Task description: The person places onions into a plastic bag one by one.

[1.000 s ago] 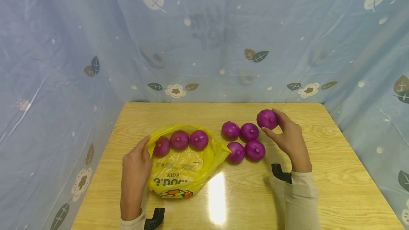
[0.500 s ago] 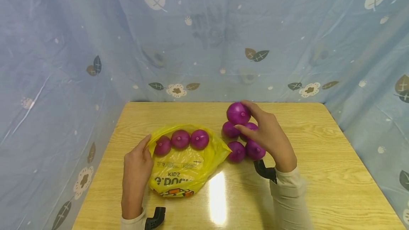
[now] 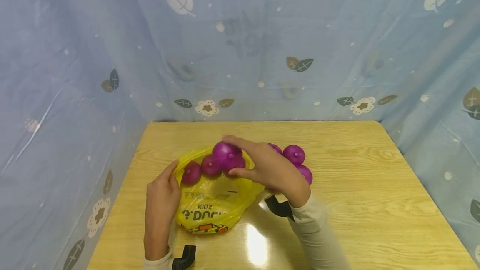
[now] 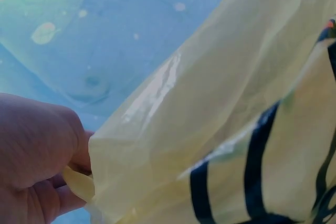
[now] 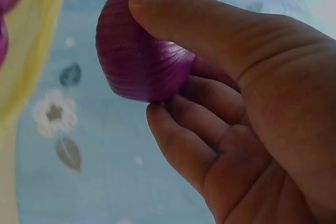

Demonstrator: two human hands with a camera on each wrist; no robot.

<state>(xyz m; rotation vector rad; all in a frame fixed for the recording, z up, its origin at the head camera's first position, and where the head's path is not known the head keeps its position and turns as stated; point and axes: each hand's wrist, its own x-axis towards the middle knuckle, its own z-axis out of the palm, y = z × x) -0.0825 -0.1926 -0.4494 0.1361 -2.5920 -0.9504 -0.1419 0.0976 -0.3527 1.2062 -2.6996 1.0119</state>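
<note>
A yellow plastic bag [image 3: 243, 203] printed with dark lettering lies on the left half of the table with its mouth held wide. My left hand [image 3: 160, 203] pinches the left edge of the bag's mouth; the left wrist view shows the film [image 4: 152, 145] between its fingers. Between the thumb and fingers of my right hand [image 3: 271, 168] is a purple onion [image 3: 225, 154], raised over the far right part of the opening. Inside the bag sit purple onions [image 3: 192, 173], one mostly covered by the held onion. Faint ridges mark the held onion [image 5: 139, 45] in the right wrist view.
Right of the bag, a group of loose purple onions [image 3: 294, 154] rests on the wooden table [image 3: 375, 203], partly hidden by my right hand. A blue leaf-patterned curtain [image 3: 240, 45] hangs behind the table and along both sides.
My right hand has carried the onion left from beyond the loose group, past it, to over the bag's mouth. The left hand keeps its hold on the bag's edge.
</note>
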